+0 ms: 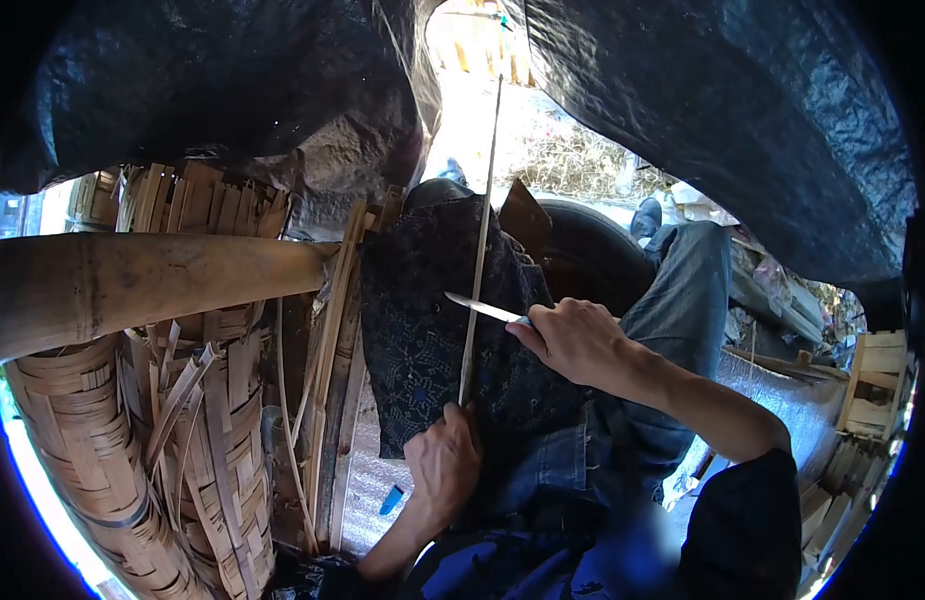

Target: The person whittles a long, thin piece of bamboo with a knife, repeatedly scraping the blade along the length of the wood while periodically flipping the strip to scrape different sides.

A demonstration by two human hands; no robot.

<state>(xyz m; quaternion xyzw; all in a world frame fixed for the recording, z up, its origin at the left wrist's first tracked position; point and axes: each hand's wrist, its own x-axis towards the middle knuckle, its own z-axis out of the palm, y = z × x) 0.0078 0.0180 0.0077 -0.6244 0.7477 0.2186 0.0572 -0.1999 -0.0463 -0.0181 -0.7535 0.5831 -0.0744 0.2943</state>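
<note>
A long, thin bamboo strip (pixel 491 160) runs from my lap out toward the bright opening at the top. Its near end is in my left hand (pixel 444 462), whose fingers are closed around it. My right hand (pixel 579 342) grips a knife (pixel 480 306) by its handle, which the fingers mostly hide. The blade points left and lies across the strip, at or very near its surface. Beneath both, a dark patterned cloth (pixel 423 350) covers my left thigh.
Woven bamboo baskets (pixel 83 430) stand at the left, with a thick bamboo pole (pixel 153 285) across them. Dark plastic sheeting (pixel 743 120) hangs overhead. Upright bamboo slats (pixel 333 380) stand beside my left leg. A small blue object (pixel 392 499) lies near my left wrist.
</note>
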